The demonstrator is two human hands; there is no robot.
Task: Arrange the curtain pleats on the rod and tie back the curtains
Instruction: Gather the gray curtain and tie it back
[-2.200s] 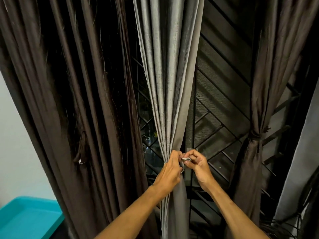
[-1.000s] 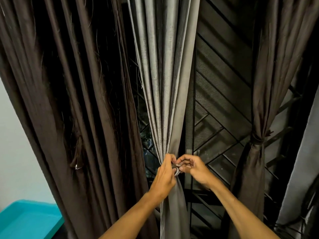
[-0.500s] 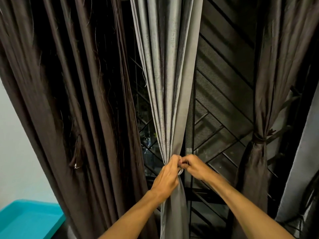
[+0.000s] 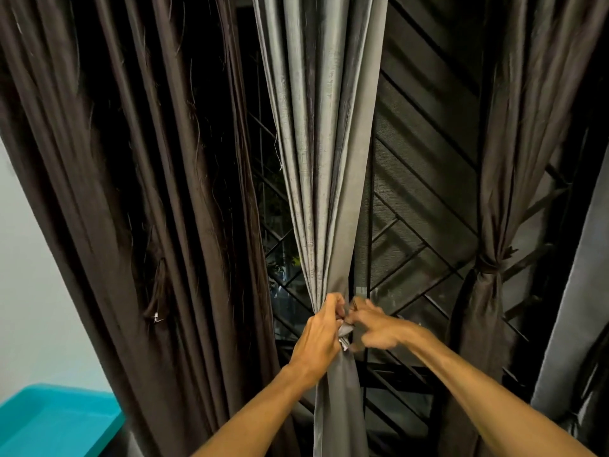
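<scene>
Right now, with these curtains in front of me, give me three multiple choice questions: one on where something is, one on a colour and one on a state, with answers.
1. Where is the teal tub?
A) top right
B) bottom left
C) top centre

2. What colour is the middle curtain that the left hand grips?
A) red
B) white
C) grey

3. What state is the brown curtain at the right in?
A) tied at mid height
B) hanging loose and spread
C) lying on the floor

Answers:
1. B, because the tub shows at the lower left edge of the view.
2. C, because its pleats are plainly grey.
3. A, because a band cinches it into a waist.
</scene>
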